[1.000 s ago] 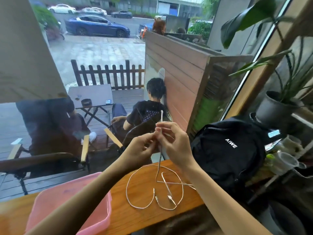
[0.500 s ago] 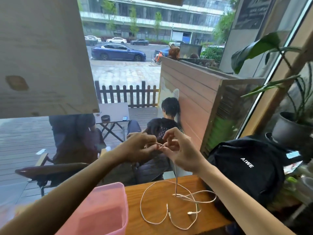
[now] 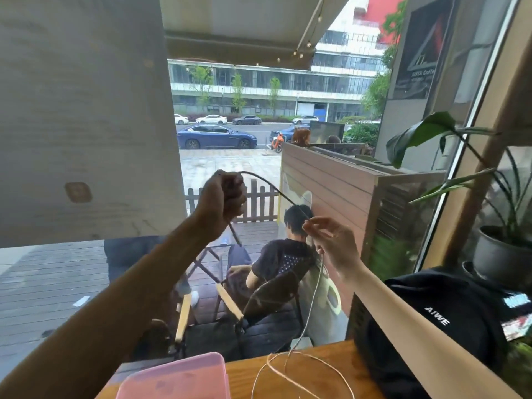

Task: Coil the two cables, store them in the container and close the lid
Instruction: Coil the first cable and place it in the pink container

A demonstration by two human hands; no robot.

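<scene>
A thin white cable runs up from loose loops on the wooden counter to my raised hands. My left hand grips one end of it in a fist held high at centre. From that fist the cable arcs right and down to my right hand, which pinches it between thumb and forefinger. Below my right hand the cable hangs straight to the counter. The pink translucent container sits at the bottom edge, left of the loops. I cannot tell the second cable apart from the loops.
A black backpack stands on the counter at the right, close to my right forearm. Behind it is a potted plant. A window runs right behind the counter, with a terrace, chairs and a seated person outside.
My hands have drawn apart: the left rose up and left with the cable end, the right stayed lower. More cable has lifted off the counter. The camera has tilted upward.
</scene>
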